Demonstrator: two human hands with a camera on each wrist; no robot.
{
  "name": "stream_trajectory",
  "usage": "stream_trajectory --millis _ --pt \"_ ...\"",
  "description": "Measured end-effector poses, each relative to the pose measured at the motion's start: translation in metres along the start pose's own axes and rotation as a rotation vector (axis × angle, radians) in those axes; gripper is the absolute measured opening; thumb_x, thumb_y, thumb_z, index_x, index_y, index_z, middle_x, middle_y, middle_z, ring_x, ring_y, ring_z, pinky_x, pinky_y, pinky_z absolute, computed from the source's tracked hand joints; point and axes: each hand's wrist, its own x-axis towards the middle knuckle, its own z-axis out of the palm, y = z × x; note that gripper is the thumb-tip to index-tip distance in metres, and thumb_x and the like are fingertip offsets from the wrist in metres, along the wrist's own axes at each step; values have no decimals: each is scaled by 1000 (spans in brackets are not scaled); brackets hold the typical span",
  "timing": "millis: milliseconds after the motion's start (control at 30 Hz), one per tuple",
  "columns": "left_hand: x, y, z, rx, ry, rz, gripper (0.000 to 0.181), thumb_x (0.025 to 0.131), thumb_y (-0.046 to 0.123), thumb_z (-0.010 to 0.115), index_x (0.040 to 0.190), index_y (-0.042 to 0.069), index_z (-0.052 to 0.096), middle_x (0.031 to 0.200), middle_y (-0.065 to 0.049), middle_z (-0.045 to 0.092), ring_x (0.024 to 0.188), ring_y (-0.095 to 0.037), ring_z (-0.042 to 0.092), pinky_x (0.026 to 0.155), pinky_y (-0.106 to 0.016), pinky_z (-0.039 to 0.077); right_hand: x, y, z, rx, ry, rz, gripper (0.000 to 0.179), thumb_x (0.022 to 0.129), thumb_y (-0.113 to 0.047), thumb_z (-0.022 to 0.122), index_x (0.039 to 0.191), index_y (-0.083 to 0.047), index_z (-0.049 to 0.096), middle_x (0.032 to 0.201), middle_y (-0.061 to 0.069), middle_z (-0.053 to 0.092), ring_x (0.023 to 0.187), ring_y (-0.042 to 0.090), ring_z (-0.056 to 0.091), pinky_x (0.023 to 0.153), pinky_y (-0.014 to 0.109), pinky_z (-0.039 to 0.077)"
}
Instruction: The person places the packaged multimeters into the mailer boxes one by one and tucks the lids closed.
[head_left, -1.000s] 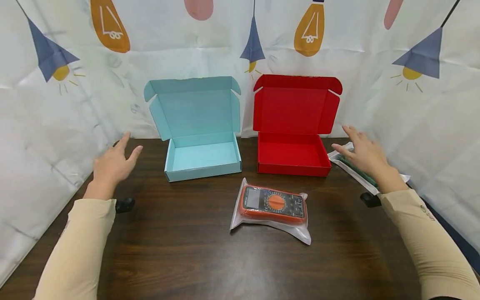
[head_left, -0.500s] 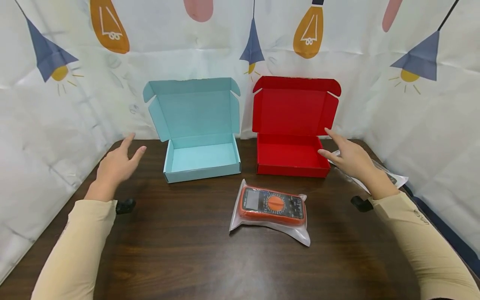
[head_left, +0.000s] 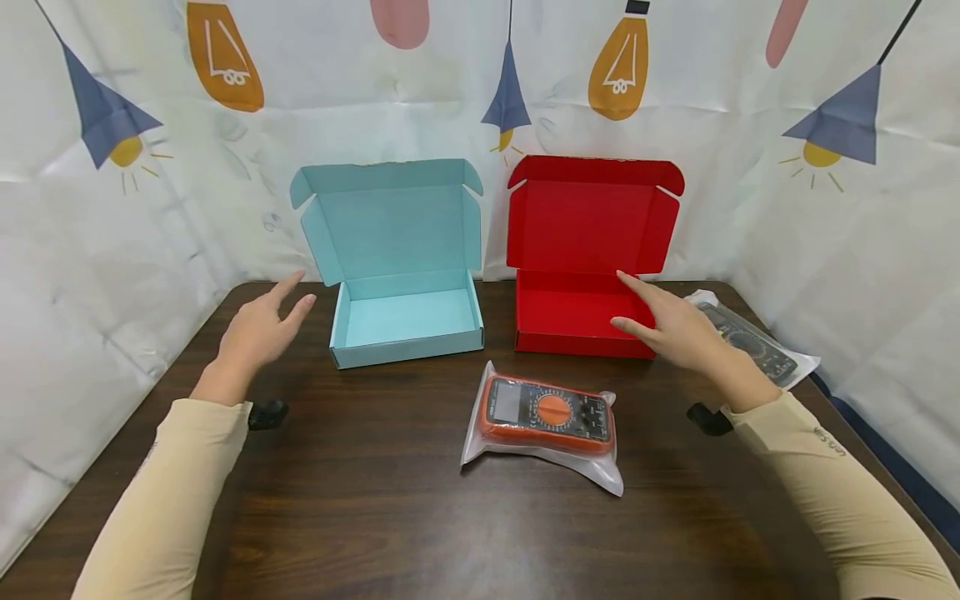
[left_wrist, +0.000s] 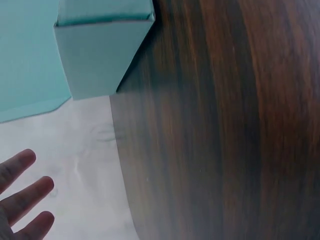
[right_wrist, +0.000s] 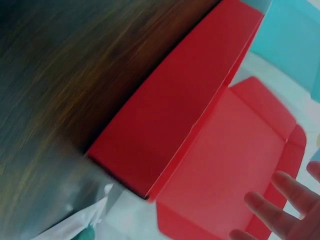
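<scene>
Apparently the work is only beginning: the left hand [head_left: 258, 332] is relaxed, grasping nothing; the blue box [head_left: 408, 347] is already open; the bagged meter [head_left: 551, 410], orange with black face, lies untouched on the table [head_left: 375, 517], seemingly left to handle; the red box [head_left: 583, 343] is also open; the right hand [head_left: 678, 329], near it, grasps nothing; another packet [head_left: 759, 346] lies rightmost.

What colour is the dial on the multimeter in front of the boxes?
The dial is orange, clearest in the head view.
</scene>
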Motion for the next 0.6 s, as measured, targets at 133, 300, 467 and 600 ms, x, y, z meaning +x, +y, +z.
stream_trajectory --millis 133,300,467,600 --pt "-1 6 4 -27 2 30 71 109 55 32 165 13 21 152 -32 42 133 -59 39 102 -74 33 2 -7 5 25 -17 -21 80 101 -43 62 165 -16 22 161 23 33 142 48 37 109 68 34" --pt "0 10 9 -68 5 40 71 109 54 34 165 12 21 149 -32 45 134 -56 41 103 -73 33 4 -17 12 69 -45 -50 80 101 -45 62 165 -17 23 162 21 34 141 46 41 107 68 36" --pt "0 10 16 -119 -5 43 71 109 53 35 165 10 21 147 -33 47 134 -53 44 103 -72 35 6 -31 22 129 -94 -75 81 99 -46 64 165 -20 25 164 17 32 146 41 34 110 67 33" --pt "1 9 20 -141 -23 35 72 109 53 35 164 9 21 144 -32 49 131 -52 47 100 -71 39 7 -40 31 169 -126 -110 82 97 -48 67 164 -21 28 163 14 35 144 37 37 109 65 37"
